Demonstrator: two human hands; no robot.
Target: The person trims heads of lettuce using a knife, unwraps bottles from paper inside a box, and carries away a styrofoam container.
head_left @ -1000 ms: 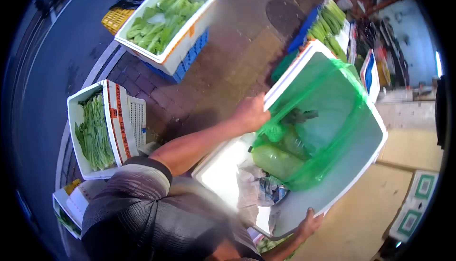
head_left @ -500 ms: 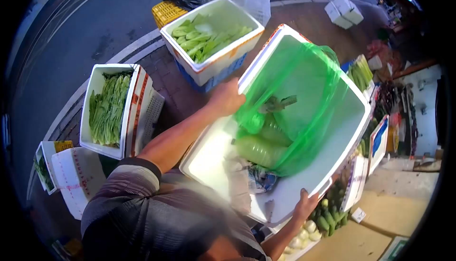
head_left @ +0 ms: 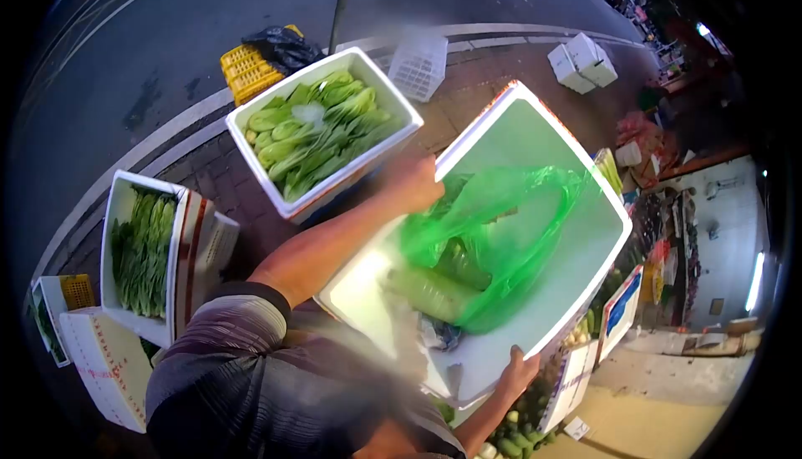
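A white foam box [head_left: 576, 263] hangs tilted before my body, held between both hands. My left hand [head_left: 420, 183] is closed over its upper left rim. My right hand [head_left: 518, 373] grips the lower right rim, thumb on the inside. Within the box lies a thin green plastic bag [head_left: 526, 246], bunched and partly see-through. Pale green plastic bottles [head_left: 434, 292] rest against or inside the bag; I cannot tell which. A crumpled dark and silvery wrapper [head_left: 439, 333] sits near the box's lower edge.
Beyond my left arm stands a foam box of leafy greens [head_left: 322, 129], with a yellow crate [head_left: 248, 73] and a white basket [head_left: 420, 66] behind it. Another greens-filled box [head_left: 144, 250] is at left. Closed white boxes [head_left: 582, 64] stand far right. Cucumbers [head_left: 522, 440] lie below my right hand.
The view has shifted, so the surrounding boxes appear lower and further left. The green bag has sagged lower inside the held box. Both hands keep their grip.
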